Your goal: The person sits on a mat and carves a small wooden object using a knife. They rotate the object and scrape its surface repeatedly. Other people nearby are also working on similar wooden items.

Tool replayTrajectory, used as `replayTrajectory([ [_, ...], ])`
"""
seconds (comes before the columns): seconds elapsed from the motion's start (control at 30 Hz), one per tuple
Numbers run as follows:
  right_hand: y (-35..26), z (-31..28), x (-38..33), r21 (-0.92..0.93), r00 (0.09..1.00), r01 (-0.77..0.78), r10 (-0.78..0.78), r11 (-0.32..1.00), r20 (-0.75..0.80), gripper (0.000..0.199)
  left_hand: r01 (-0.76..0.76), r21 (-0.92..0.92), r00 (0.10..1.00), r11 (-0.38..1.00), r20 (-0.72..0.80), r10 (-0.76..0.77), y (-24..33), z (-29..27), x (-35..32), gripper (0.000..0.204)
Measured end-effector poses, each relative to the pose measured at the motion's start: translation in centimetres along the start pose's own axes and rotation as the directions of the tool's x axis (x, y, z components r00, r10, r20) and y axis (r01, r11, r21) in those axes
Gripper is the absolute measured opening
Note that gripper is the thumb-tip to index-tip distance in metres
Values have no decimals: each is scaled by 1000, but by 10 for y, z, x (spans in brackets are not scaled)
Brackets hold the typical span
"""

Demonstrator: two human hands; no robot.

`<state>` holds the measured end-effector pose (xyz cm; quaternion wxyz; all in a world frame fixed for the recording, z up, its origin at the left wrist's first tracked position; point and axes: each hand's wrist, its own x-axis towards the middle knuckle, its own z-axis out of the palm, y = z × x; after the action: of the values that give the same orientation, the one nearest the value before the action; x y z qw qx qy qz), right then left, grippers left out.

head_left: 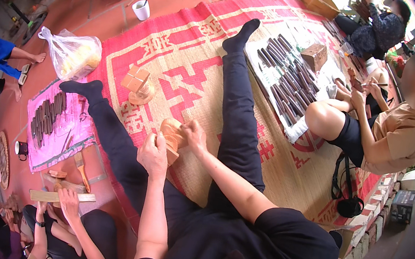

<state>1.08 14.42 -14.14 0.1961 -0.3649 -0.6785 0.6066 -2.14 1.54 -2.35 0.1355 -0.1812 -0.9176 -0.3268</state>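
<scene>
Between my outstretched legs I hold a light-brown wood carving (pixel 172 131) with a rounded, grooved top and a squared block end. My left hand (pixel 154 155) is closed around its near left side. Against its upper right side, my right hand (pixel 194 137) has its fingers pressed together; whatever they pinch is hidden. A second wood carving (pixel 135 78), with a square block and a rounded part, rests on the patterned straw mat (pixel 185 174) beyond my left hand.
Rows of dark carving tools (pixel 291 80) lie on a white cloth at right, more on a pink sheet (pixel 66 133) at left. A plastic bag (pixel 72 55) and white cup (pixel 141 10) stand beyond. Beside me, one person (pixel 400 119) sits right; another's hand (pixel 68 205) holds a wooden strip lower left.
</scene>
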Motion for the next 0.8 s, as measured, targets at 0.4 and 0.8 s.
replayTrajectory([
  [0.4,-4,2,6,-92,1000,26,-26,995,2,21,-6,-47,1000,999,-14,5,2,-4,-1,30],
  [0.8,-7,-4,6,-68,998,-53,50,996,-38,24,-1,-38,1000,999,-7,0,1,-5,-1,29],
])
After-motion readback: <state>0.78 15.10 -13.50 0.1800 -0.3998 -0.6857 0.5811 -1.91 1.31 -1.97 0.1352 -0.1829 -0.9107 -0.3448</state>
